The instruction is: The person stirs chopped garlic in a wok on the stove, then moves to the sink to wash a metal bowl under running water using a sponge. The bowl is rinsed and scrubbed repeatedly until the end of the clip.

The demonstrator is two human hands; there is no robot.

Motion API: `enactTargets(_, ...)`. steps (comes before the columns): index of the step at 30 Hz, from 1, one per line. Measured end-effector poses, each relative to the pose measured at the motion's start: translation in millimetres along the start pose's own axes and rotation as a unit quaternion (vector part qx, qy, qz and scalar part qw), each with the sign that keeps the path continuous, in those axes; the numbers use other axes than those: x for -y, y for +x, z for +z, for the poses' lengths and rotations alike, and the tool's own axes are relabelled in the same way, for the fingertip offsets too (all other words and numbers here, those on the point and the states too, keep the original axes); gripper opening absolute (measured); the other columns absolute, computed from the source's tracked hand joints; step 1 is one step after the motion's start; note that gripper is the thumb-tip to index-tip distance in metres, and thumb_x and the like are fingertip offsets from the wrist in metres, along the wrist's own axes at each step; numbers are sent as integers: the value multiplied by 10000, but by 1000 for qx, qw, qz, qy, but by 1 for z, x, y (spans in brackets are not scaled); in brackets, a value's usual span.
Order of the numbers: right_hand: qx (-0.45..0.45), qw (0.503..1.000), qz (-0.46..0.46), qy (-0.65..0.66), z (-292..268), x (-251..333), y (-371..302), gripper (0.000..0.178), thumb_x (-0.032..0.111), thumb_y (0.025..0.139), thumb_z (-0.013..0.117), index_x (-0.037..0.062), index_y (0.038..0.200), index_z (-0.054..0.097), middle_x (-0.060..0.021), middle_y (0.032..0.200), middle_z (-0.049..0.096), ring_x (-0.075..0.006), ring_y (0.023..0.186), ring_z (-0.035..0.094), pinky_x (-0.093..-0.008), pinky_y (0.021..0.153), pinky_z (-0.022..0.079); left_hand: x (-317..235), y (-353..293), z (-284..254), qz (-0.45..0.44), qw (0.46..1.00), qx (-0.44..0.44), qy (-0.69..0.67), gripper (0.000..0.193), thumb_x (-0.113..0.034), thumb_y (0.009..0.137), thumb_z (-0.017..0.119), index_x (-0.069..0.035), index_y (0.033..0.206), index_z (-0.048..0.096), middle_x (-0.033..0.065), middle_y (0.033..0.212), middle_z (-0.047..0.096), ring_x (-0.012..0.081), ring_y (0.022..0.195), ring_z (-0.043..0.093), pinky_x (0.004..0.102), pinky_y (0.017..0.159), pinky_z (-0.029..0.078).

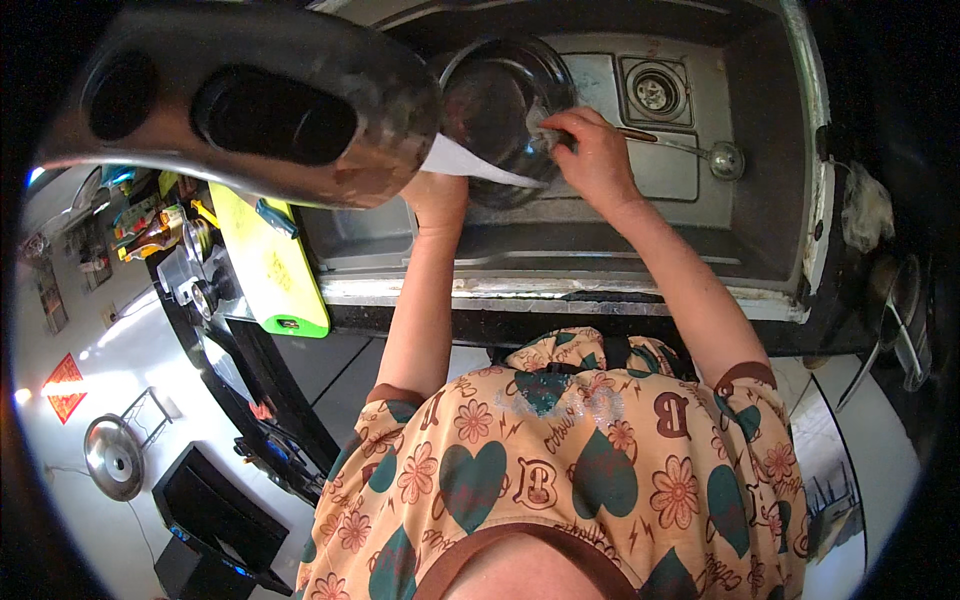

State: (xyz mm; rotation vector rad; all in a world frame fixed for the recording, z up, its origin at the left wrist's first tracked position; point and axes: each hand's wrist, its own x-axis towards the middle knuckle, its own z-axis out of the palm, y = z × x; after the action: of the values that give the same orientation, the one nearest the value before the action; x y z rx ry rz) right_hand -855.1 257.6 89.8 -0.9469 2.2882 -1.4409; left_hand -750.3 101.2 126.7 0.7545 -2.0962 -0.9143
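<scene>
A dark round pot (490,95), open at the top, sits in the sink (630,215). My right hand (598,158) reaches over its right rim, thumb and fingers pinched on a crumpled greyish scrubber (540,125). At the pot's near left side is my left hand (440,198); a large dark shape close to the camera hides its fingers, so I cannot tell whether it grips the rim. A white strip (475,165) crosses in front of the pot there. To the right of my right hand, a ladle (727,160) with a brown handle lies in the sink.
The drain (655,92) is at the sink's far right. Left of the sink lies a green cutting board (265,265) with a teal-handled knife (277,218). Bottles (155,235) stand beyond it. A clear plastic bag (867,207) hangs beyond the sink's right edge.
</scene>
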Motion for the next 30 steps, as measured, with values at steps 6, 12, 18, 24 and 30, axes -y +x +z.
enactTargets(6, 171, 985, -24, -25, 20, 3, -24, 96, 50, 716, 535, 47, 774, 612, -161, 809, 561, -339, 830, 564, -428, 722, 462, -6, -14, 13, -296, 927, -9, -229, 445, 88, 713, 580, 27, 1150, 518, 114, 998, 615, 188, 874, 597, 298, 833, 476)
enactTargets(12, -4, 992, -60, -108, 37, -13, 28, 129, 28, 721, 519, 57, 795, 620, -147, 807, 577, -325, 820, 578, -422, 730, 481, -18, -26, 18, -390, 889, 60, -232, 455, 101, 722, 604, 60, 1165, 511, 120, 1026, 600, 171, 900, 578, 271, 789, 462)
enactTargets(18, 202, 960, 14, -194, 12, -7, -13, 97, 34, 691, 568, 33, 778, 610, -182, 799, 607, -347, 790, 606, -434, 696, 495, -17, -16, 12, -390, 877, 17, -280, 429, 92, 746, 590, 50, 1165, 508, 118, 1017, 604, 176, 880, 581, 283, 772, 470)
enactTargets(24, -11, 996, -29, -78, 45, -7, 25, 152, 21, 683, 570, 24, 835, 557, -170, 814, 587, -360, 756, 590, -445, 648, 480, -22, -26, 27, -431, 862, 92, -252, 410, 60, 728, 601, 46, 1133, 538, 103, 1000, 612, 171, 860, 584, 277, 782, 460)
enactTargets(30, -30, 933, -97, -345, -21, -52, 21, 183, 23, 706, 571, 29, 889, 569, -92, 828, 573, -270, 748, 604, -371, 670, 507, -33, 0, 10, -288, 936, 126, -161, 450, 104, 673, 582, 46, 1119, 570, 123, 980, 641, 172, 835, 613, 260, 755, 483)
